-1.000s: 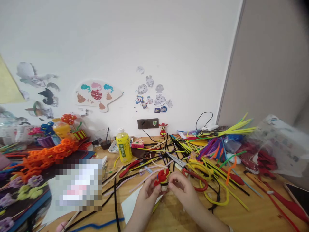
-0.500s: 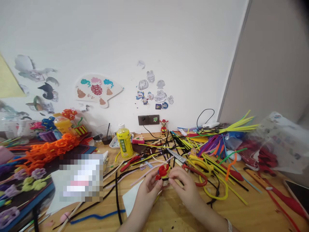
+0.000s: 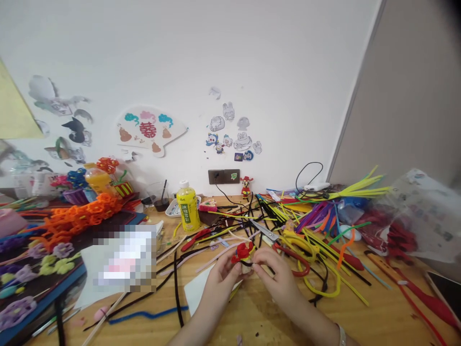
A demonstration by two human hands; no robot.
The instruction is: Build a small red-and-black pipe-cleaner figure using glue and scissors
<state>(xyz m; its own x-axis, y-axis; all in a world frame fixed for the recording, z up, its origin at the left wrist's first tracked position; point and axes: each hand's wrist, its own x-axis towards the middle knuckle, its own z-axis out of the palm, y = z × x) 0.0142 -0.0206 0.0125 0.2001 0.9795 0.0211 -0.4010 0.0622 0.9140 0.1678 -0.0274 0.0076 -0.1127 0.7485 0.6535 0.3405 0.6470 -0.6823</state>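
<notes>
A small pipe-cleaner figure, red on top with yellow and pale parts, is gripped in the fingers of my left hand. Across its front lies a short black pipe cleaner. The fingertips of my right hand pinch that strip's right end close against the figure. My fingers hide much of the figure's lower part. White paper lies by my left wrist. Beyond my right hand are scissors with their blades pointing up-left.
Several loose pipe cleaners cover the table behind my hands. A yellow bottle stands at the back left. Near the wall is a finished-looking red figure. Orange pipe-cleaner flowers are at left; a clear plastic bag sits at right.
The black strip, straight half a second ago, now curves along the figure's front. Both hands keep nearly the same place. The camera view has shifted slightly.
</notes>
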